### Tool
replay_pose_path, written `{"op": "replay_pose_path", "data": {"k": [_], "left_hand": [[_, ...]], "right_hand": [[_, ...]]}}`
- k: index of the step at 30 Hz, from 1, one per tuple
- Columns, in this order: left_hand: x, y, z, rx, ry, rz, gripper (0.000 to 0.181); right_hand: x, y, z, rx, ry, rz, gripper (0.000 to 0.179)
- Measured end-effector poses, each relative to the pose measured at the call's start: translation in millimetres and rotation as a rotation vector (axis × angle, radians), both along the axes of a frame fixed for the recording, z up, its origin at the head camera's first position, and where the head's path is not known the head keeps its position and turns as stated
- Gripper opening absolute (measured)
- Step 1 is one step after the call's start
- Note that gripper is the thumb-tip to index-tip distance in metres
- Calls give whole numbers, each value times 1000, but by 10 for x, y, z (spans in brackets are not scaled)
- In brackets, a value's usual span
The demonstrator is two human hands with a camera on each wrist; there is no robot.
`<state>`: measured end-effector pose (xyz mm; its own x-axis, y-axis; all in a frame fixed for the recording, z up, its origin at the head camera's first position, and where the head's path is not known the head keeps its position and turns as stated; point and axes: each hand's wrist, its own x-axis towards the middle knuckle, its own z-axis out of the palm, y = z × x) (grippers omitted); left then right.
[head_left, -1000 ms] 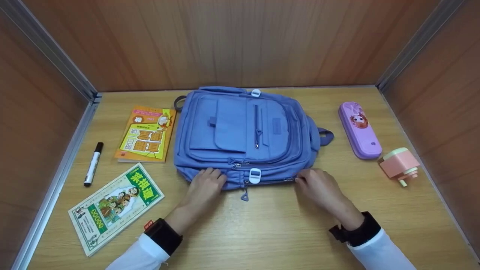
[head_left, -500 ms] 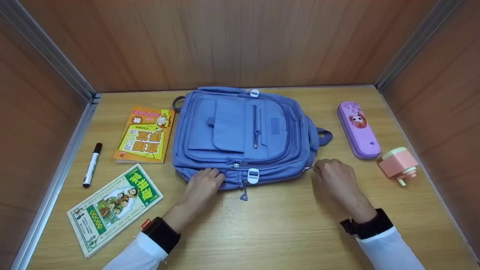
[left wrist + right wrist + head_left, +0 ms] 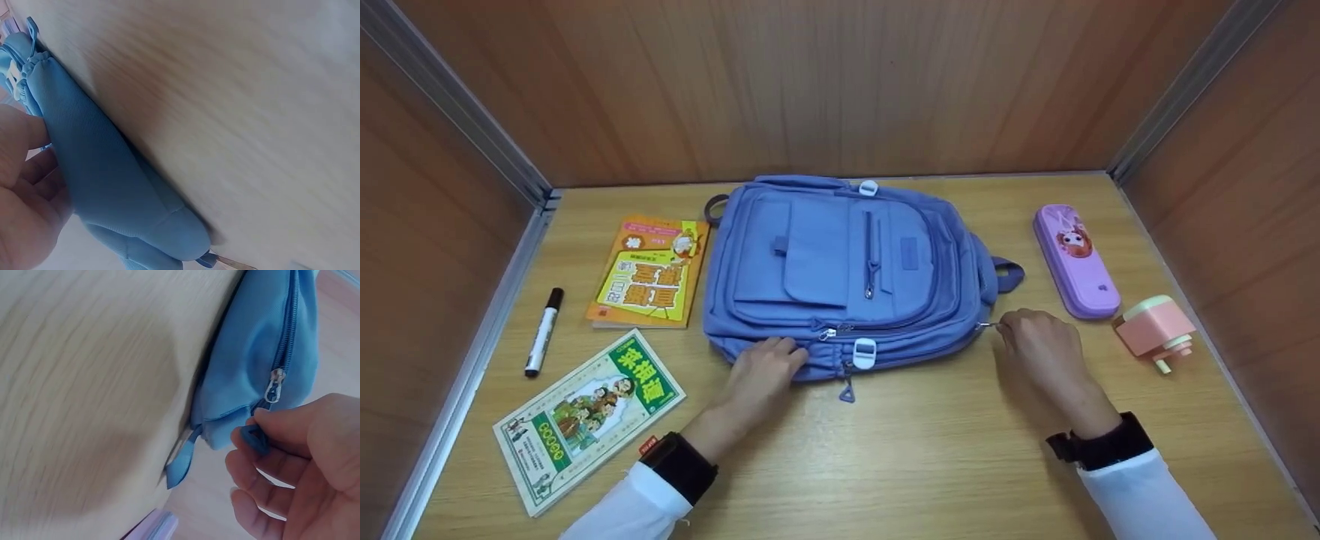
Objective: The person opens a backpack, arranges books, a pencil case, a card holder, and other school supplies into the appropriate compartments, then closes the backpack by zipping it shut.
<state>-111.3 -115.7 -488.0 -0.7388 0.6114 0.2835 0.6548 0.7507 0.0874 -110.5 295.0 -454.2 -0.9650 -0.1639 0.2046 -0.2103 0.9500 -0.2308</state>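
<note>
A blue backpack [image 3: 817, 251] lies flat on the table, its front facing up and its top loop to the right. My left hand [image 3: 765, 370] grips the bag's near side at the side pocket [image 3: 107, 157], fingers curled over the fabric. Beyond the bag's upper right corner, my right hand [image 3: 1042, 349] pinches a zipper pull [image 3: 254, 440] between thumb and forefinger. The metal zipper slider [image 3: 274, 385] sits at the lower end of the visible zipper track, which looks closed in the right wrist view. A triangular pull [image 3: 847, 394] hangs from the near side.
Left of the bag lie an orange book [image 3: 649, 274], a green-and-white book [image 3: 589, 420] and a black-capped marker [image 3: 543, 332]. To the right are a purple pencil case [image 3: 1078, 262] and a pink pencil sharpener [image 3: 1156, 328]. Wooden panels [image 3: 840, 90] wall the table on three sides.
My right hand has moved right and slightly away from me, drawing the zipper pull along the bag's near side to its upper corner. The left hand has kept its grip in nearly the same place.
</note>
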Motion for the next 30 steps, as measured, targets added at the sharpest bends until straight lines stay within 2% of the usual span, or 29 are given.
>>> {"op": "replay_pose_path", "data": {"k": [7,12,14,20,26,30], "left_hand": [[-56,-30,1,6,-11,29,31],[-99,-79,13,-16,-35,53,36],[-109,-96,15,5,-31,58,35],[-93,-126,2,104,13,78,30],[-144,-147,-28,135,79,91,28],[-196,-178,-34,161,85,81,28]], "right_hand": [[157,-51,31,52,36,35,9],[286,-135,75,64,26,77,9],[337,-171,96,53,4,94,9],[480,-262,146,-6,-89,143,16],[613,-327,177,6,-57,214,21],[680,-396,171,9,-51,263,20]]}}
